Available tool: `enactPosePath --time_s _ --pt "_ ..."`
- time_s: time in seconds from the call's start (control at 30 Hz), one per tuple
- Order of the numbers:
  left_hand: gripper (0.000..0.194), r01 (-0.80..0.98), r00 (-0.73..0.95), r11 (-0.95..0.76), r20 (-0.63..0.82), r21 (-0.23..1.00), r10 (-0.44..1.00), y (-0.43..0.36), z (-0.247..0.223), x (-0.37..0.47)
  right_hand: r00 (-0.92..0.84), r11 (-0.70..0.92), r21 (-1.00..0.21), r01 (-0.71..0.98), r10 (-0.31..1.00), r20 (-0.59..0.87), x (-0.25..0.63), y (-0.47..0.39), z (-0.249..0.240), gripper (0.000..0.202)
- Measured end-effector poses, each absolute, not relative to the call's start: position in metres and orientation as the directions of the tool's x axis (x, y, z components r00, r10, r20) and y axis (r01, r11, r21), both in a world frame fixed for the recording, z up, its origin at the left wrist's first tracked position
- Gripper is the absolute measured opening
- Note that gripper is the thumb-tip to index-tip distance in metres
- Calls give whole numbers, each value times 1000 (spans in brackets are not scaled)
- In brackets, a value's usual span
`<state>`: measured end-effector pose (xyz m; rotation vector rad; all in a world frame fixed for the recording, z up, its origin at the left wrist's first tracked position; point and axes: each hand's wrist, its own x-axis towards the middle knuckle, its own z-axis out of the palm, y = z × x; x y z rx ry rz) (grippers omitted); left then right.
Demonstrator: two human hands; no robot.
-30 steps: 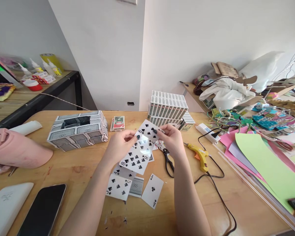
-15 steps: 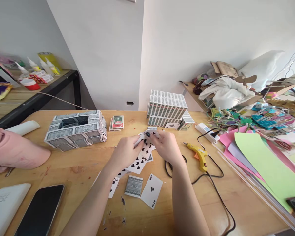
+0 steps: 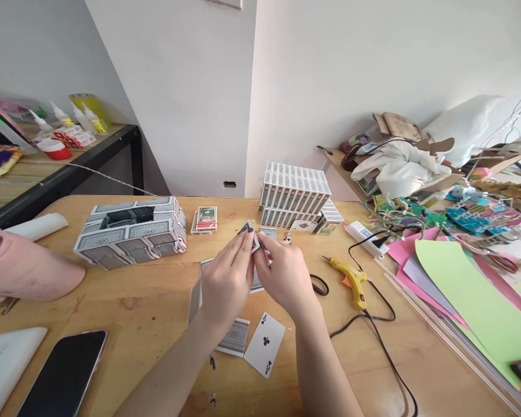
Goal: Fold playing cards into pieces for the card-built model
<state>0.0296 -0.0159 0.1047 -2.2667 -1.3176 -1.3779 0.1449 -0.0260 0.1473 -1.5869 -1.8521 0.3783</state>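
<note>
My left hand (image 3: 226, 281) and my right hand (image 3: 286, 275) meet above the middle of the table, fingers closed on a playing card (image 3: 255, 244) that looks bent between them. Most of it is hidden by my fingers. Under and around my hands are patterned card backs (image 3: 257, 282), partly covered; whether they join the held card I cannot tell. Nearer me lie an ace of clubs (image 3: 264, 346), face up, and a back-side-up card (image 3: 235, 337) beside it.
A hollow box covered in cards (image 3: 132, 231) stands left, near card packs (image 3: 206, 219). Stacked card packs (image 3: 295, 191) stand at the back. A yellow glue gun (image 3: 351, 278) with trailing cord, a power strip (image 3: 364, 237) and coloured paper (image 3: 460, 295) lie right; a phone (image 3: 65, 373) lies front left.
The face-up spade cards under my hands no longer show; patterned backs show there instead. My hands have come closer together and the card between them is now bent upward.
</note>
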Motion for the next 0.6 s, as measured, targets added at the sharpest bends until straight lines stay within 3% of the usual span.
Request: enactPosePath --time_s 0.27,0.6 --pt "33 732 181 -608 773 307 609 -12 96 37 -153 240 -799 552 971 186 153 -21 148 20" --pt "32 667 175 -596 684 446 708 -5 97 31 -172 203 -890 407 975 143 161 -13 136 25"
